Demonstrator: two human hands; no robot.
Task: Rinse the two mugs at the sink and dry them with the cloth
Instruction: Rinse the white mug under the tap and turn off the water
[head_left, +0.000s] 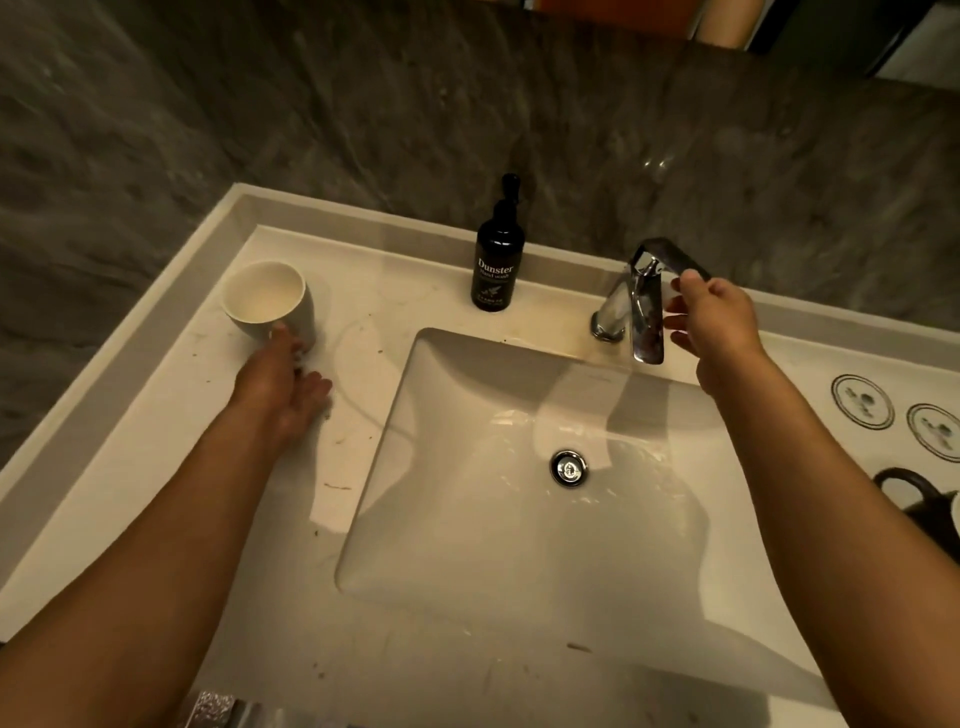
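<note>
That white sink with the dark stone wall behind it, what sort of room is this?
Probably a bathroom or washroom vanity: a rectangular white basin sunk into a pale stone counter, a chrome lever tap, and a black pump bottle labelled hand wash.

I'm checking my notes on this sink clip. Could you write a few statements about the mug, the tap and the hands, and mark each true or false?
1. The white mug stands upright on the counter. True.
2. The right hand holds a cloth. False: it is at the faucet.
3. The soap bottle lies in the basin. False: it stands on the counter.
4. The left hand touches the mug. True.
</note>
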